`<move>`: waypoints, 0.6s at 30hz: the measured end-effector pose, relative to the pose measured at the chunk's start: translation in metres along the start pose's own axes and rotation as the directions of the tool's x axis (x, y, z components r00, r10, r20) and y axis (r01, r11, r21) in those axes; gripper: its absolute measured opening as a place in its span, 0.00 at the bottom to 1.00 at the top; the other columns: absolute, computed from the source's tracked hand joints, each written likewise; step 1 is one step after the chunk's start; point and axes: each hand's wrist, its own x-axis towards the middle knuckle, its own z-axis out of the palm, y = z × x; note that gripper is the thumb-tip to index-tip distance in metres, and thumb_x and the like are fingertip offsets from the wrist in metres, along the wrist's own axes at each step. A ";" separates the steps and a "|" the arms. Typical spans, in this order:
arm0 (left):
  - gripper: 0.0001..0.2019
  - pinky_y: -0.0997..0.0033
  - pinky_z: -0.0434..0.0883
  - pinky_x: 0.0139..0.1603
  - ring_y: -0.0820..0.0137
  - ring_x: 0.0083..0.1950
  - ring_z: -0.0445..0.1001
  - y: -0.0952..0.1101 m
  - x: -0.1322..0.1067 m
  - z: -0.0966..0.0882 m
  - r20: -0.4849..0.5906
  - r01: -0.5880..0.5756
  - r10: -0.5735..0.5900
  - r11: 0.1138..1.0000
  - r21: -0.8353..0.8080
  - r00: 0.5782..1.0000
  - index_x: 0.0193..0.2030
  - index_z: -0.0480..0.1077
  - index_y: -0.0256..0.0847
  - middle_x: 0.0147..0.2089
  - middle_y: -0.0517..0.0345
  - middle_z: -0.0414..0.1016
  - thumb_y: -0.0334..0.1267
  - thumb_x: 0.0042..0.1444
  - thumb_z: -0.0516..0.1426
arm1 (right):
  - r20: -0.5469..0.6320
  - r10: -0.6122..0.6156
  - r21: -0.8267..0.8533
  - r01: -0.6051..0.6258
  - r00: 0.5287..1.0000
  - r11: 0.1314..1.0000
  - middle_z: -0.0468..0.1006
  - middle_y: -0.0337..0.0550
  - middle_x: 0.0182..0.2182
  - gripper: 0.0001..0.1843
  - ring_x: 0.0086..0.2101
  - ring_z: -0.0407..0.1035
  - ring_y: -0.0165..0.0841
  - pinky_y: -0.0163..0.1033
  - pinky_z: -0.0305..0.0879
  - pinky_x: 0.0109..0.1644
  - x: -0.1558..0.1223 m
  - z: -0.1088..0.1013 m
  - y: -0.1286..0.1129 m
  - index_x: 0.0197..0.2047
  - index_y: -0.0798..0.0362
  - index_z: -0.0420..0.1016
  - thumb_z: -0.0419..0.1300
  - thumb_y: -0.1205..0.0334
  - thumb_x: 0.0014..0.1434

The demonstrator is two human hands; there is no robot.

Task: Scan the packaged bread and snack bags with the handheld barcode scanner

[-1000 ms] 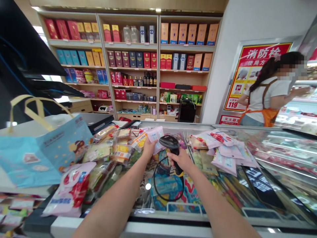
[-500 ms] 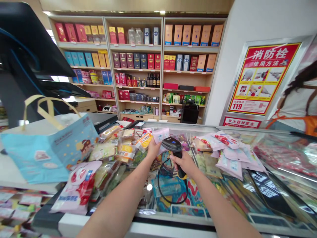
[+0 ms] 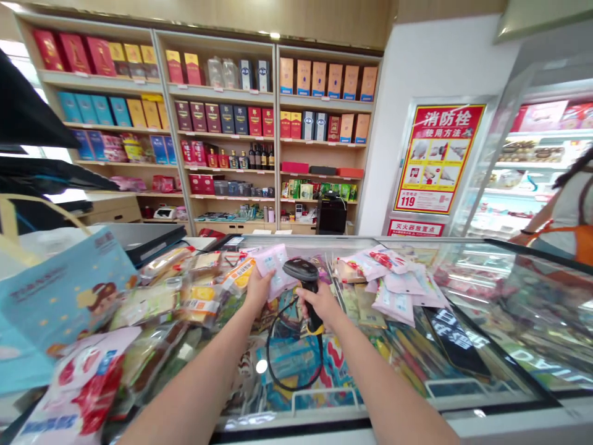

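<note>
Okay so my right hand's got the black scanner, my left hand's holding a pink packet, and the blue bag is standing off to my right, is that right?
Not quite: the blue bag stands off to your left, as the head view shows. The right hand does have the black scanner, and the left hand is holding a pink packet.

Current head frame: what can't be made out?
In the head view:
Pale pink plastic packet: print too small to read, partly behind left hand.
Black handheld scanner: partly hidden by right hand.
Light-blue printed carrier bag: cut off by left edge.
Co-worker in orange apron: cut off by right edge.
</note>
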 end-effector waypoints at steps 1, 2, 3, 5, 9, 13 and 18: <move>0.19 0.59 0.72 0.53 0.60 0.50 0.76 0.004 0.000 0.003 -0.008 0.019 -0.020 0.999 -0.046 1.000 0.48 0.69 0.36 0.49 0.47 0.78 0.38 0.48 0.59 | -0.034 0.010 0.033 -0.008 0.999 0.999 0.67 0.29 0.15 0.18 0.13 0.59 0.25 0.31 0.58 0.15 0.001 -0.003 -0.004 0.31 0.51 0.66 0.68 0.52 0.42; 0.19 0.59 0.72 0.53 0.61 0.50 0.76 0.008 -0.001 0.007 -0.015 0.046 -0.048 0.994 -0.102 0.999 0.49 0.69 0.36 0.49 0.47 0.78 0.37 0.49 0.59 | -0.069 0.016 0.067 -0.012 0.997 0.998 0.67 0.29 0.15 0.18 0.13 0.59 0.25 0.31 0.59 0.15 0.001 -0.007 -0.008 0.30 0.51 0.66 0.68 0.52 0.41; 0.18 0.60 0.73 0.52 0.61 0.51 0.76 0.013 -0.002 0.013 -0.012 0.082 -0.085 0.984 -0.157 0.996 0.49 0.69 0.37 0.49 0.47 0.78 0.36 0.50 0.58 | -0.103 0.018 0.097 -0.008 0.995 0.995 0.67 0.29 0.15 0.19 0.13 0.59 0.25 0.31 0.59 0.16 0.001 -0.013 -0.013 0.30 0.51 0.66 0.69 0.52 0.40; 0.16 0.60 0.74 0.51 0.60 0.50 0.77 0.023 -0.005 0.030 0.029 0.182 -0.181 0.952 -0.248 0.983 0.48 0.70 0.38 0.47 0.48 0.79 0.33 0.50 0.58 | -0.167 0.009 0.139 0.015 0.986 0.990 0.67 0.29 0.15 0.20 0.14 0.60 0.25 0.31 0.60 0.16 -0.001 -0.026 -0.024 0.30 0.52 0.66 0.69 0.52 0.38; 0.17 0.59 0.76 0.46 0.59 0.44 0.79 0.041 -0.018 0.083 0.215 0.375 -0.317 0.865 -0.334 0.924 0.45 0.71 0.37 0.42 0.49 0.80 0.28 0.45 0.59 | -0.277 -0.050 0.127 0.088 0.959 0.988 0.67 0.29 0.15 0.20 0.14 0.59 0.24 0.31 0.60 0.16 -0.014 -0.062 -0.045 0.30 0.52 0.67 0.69 0.52 0.38; 0.14 0.61 0.75 0.43 0.59 0.41 0.79 0.047 -0.041 0.136 0.295 0.421 -0.353 0.882 -0.212 0.888 0.39 0.72 0.34 0.41 0.46 0.80 0.25 0.42 0.60 | -0.405 -0.085 0.130 0.150 0.910 0.980 0.67 0.30 0.15 0.20 0.14 0.60 0.24 0.31 0.60 0.16 -0.034 -0.098 -0.058 0.27 0.52 0.66 0.70 0.51 0.38; 0.21 0.59 0.73 0.44 0.52 0.47 0.77 0.032 -0.072 0.159 0.369 0.288 -0.378 0.917 0.276 0.849 0.47 0.69 0.28 0.48 0.35 0.76 0.23 0.42 0.58 | -0.465 -0.070 0.116 0.139 0.882 0.983 0.66 0.32 0.13 0.20 0.13 0.60 0.24 0.31 0.59 0.15 -0.057 -0.128 -0.064 0.23 0.53 0.65 0.70 0.50 0.39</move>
